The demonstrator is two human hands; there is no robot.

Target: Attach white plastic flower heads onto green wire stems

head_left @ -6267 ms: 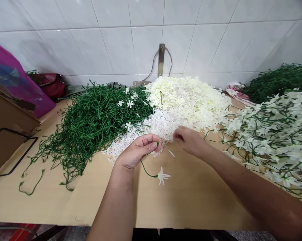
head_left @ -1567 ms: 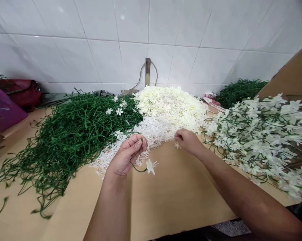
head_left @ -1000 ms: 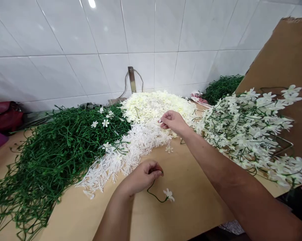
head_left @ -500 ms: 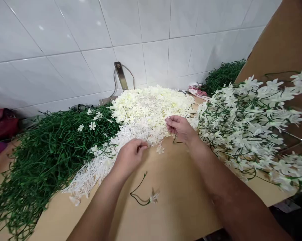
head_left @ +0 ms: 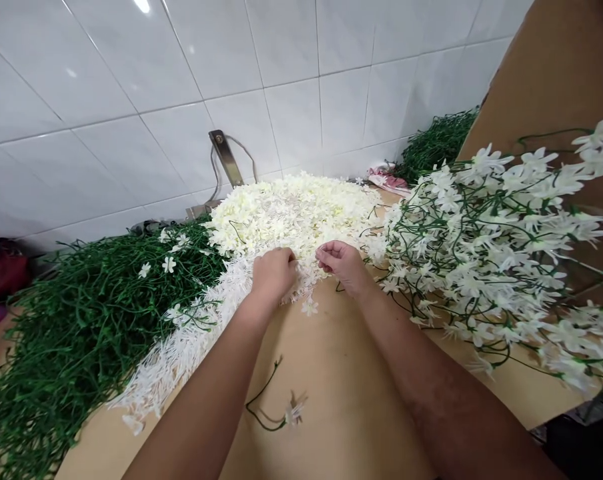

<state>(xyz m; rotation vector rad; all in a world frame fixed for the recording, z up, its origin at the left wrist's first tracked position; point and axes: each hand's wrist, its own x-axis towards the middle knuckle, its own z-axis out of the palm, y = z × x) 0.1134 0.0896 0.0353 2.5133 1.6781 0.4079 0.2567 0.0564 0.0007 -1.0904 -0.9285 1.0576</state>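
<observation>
My left hand is closed at the front edge of the white flower heap, fingers curled and their tips hidden behind the hand. Just right of it, my right hand pinches thumb against fingers, and whatever is between them is too small to make out. Behind both hands spreads a mound of cream-white artificial flower heads. A pile of thin white strands runs from my left hand toward the front left. Below the hands lie a loose white flower and a green stem with one white flower at its end.
Green artificial stems are heaped at the left. Finished-looking white flower sprays lean by a cardboard panel at the right. A metal bar stands against the tiled wall; a red bag sits far left.
My left hand has moved forward and closer to my right hand, over the flower heap. My right hand has shifted slightly left and lower. The whole view has tilted a little.
</observation>
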